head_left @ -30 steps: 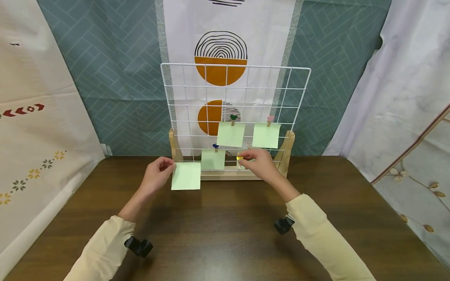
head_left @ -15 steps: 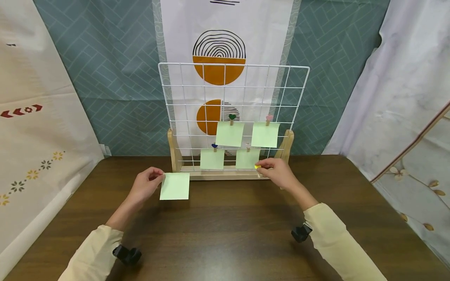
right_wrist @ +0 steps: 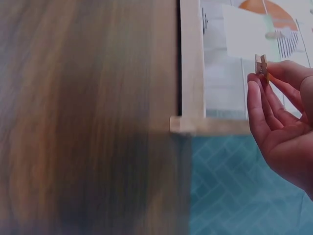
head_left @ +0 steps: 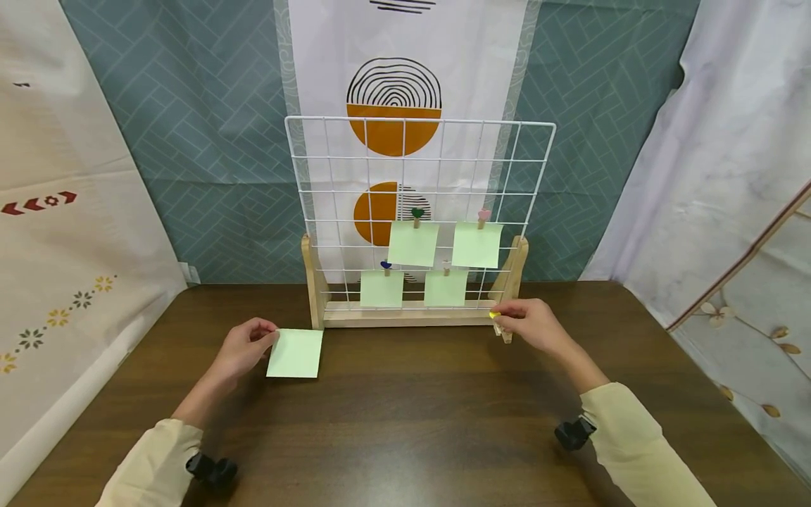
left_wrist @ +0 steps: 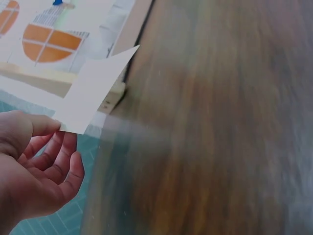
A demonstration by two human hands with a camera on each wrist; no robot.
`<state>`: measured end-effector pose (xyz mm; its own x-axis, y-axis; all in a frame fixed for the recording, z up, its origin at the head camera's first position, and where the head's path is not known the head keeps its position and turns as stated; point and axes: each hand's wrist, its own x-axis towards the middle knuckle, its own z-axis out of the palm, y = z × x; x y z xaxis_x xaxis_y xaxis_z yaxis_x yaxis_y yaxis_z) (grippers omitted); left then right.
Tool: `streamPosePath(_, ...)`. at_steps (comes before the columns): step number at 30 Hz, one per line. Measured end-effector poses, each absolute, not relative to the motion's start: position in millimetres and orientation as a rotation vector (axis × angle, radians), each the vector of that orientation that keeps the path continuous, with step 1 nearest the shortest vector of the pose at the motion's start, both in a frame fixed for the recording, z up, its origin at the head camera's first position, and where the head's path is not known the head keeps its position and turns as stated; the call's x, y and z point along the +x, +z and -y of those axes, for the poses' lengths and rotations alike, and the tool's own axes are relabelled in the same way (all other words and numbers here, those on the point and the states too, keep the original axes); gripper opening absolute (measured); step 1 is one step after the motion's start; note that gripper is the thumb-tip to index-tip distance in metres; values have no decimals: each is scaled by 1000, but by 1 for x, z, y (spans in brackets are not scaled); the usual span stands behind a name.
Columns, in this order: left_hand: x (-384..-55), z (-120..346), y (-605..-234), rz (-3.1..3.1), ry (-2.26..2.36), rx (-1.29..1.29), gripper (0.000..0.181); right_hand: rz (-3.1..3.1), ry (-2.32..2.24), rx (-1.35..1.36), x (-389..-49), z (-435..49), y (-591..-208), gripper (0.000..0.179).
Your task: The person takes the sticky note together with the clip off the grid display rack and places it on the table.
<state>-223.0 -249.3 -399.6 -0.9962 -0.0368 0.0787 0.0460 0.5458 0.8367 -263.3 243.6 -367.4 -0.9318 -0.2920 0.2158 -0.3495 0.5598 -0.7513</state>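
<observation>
My left hand (head_left: 243, 348) pinches a pale green paper square (head_left: 296, 353) by its upper left corner, over the table left of the rack. In the left wrist view the sheet (left_wrist: 93, 90) slants up from between thumb and forefinger. On the other side, my right hand (head_left: 532, 322) pinches a small wooden clothespin (right_wrist: 262, 66) with a yellow ornament (head_left: 494, 315), in front of the rack's right foot. The white wire grid (head_left: 443, 158) carries several green notes, among them an upper left note (head_left: 413, 245) under a green heart clothespin (head_left: 417, 214).
The grid stands in a wooden base (head_left: 405, 317) with an upright post at each end, at the back of the dark brown table (head_left: 405, 415). Patterned cloth (head_left: 241, 141) hangs behind it, and pale curtains (head_left: 82, 176) flank both sides.
Both hands have drawn apart and toward the front: the left carries the paper left and down, the right carries the clothespin right and down, uncovering the lower right note on the grid.
</observation>
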Motion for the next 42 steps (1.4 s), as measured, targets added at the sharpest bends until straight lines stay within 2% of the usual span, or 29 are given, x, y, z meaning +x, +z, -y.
streamPosePath(18, -220, 277, -414, 2835, -1231, 38, 22, 2823, 1462, 381, -265, -299, -389, 27)
streamPosePath(27, -216, 277, -415, 2802, -1111, 4, 16, 2952, 1435, 299, -269, -314, -403, 24)
streamPosePath(42, -219, 279, -420, 2800, -1071, -3, 15, 2971, 1432, 318, -271, -318, -410, 23)
